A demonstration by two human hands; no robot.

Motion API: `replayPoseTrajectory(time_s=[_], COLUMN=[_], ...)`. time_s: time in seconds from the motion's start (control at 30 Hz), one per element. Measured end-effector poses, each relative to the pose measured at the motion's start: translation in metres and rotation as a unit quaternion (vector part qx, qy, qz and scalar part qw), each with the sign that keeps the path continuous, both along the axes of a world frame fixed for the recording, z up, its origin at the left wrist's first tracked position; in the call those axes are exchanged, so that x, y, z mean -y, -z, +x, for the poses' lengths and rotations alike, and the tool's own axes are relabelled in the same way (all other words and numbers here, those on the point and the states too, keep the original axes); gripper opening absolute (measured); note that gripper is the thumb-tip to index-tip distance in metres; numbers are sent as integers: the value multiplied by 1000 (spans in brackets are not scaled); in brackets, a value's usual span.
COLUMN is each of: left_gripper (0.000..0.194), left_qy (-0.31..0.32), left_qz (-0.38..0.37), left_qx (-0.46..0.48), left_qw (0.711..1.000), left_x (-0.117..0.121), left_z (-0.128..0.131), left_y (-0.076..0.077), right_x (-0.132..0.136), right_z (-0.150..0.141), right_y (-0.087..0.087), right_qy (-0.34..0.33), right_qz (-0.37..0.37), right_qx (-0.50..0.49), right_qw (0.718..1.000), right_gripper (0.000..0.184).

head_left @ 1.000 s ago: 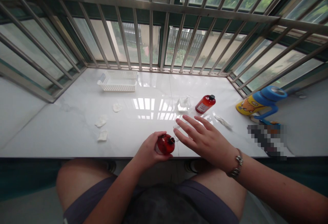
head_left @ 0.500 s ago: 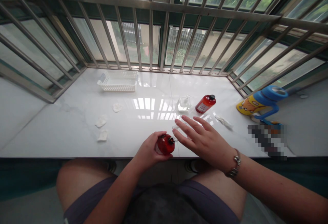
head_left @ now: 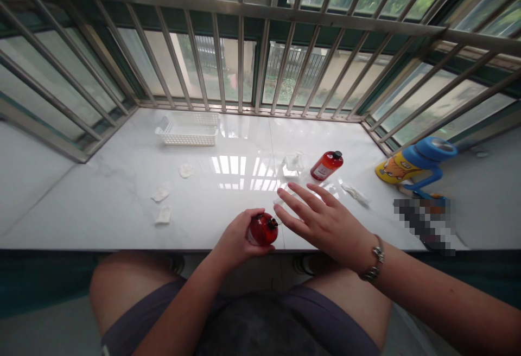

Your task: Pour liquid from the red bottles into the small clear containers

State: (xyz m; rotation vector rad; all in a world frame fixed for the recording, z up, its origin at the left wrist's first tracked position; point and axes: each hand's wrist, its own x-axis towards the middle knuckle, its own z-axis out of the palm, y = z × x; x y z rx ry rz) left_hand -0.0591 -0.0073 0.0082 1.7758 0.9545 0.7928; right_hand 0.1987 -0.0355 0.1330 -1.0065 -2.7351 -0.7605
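Note:
My left hand [head_left: 238, 239] is wrapped round a red bottle [head_left: 260, 230], which is tilted with its dark neck toward the right. A clear container [head_left: 278, 202] shows only in part at the fingertips of my right hand [head_left: 315, 215], close to the bottle's mouth. The right fingers are spread across the container and appear to hold it; the thumb is hidden. Just beyond that hand, a second red bottle [head_left: 326, 166] with a black cap and a pale label lies tilted or leaning. A small clear bottle [head_left: 292, 166] stands beside it.
A white perforated basket [head_left: 187, 136] sits at the back left. Several pale crumpled pieces [head_left: 163, 215] lie on the white counter [head_left: 122, 204]. On the right are a crumpled wrapper [head_left: 356, 195], a yellow and blue flask [head_left: 411, 160] and a pixelated dark object [head_left: 423, 226]. Metal bars [head_left: 240, 63] line the windows.
The red bottle's neck has turned slightly in the left hand, its mouth now showing a little more. Both hands are nearly where they were.

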Motion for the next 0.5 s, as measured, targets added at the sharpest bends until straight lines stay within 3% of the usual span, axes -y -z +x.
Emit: replayPoseTrajectory(time_s=[0.5], left_gripper=[85], left_qy=[-4], left_qz=[-3], left_qx=[8], left_qw=[1000], left_x=[0], left_z=[0], left_y=[3], right_x=[-4], right_z=[-3], right_y=[-13], right_qy=[-8], right_qz=[7], right_qx=[20], right_qw=[1000], right_gripper=[36])
